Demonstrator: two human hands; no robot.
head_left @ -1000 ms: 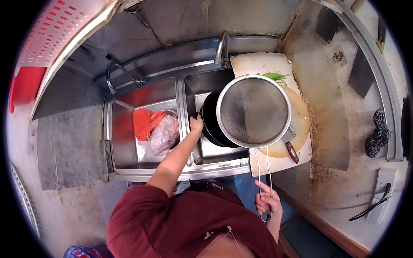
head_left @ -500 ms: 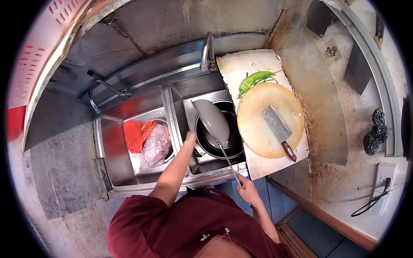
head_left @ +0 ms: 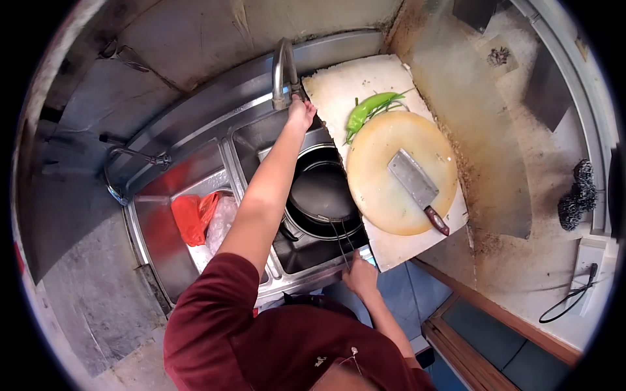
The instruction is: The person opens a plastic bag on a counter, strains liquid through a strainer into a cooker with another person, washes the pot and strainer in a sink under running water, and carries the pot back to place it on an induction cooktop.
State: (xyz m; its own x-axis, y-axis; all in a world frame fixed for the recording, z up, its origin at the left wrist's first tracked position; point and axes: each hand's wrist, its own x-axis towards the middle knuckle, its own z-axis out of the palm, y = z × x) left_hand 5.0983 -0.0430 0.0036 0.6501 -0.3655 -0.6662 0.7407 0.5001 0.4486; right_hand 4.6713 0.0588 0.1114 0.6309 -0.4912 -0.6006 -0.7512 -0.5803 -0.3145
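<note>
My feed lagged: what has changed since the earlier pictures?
The strainer moved left, from partly over the board to the black pot. The left hand left the pot's side for the tap, farther forward. Unchanged: right hand on the strainer's handle; cleaver, green pepper.

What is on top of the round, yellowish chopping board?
On the chopping board lies a rectangular steel cleaver with a red-brown handle. The board's surface under the blade is covered, so it cannot be seen.

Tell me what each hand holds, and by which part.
The right hand holds the strainer by the end of its wire handle. The left hand is at the tap's base; whether it grips anything cannot be told.
</note>
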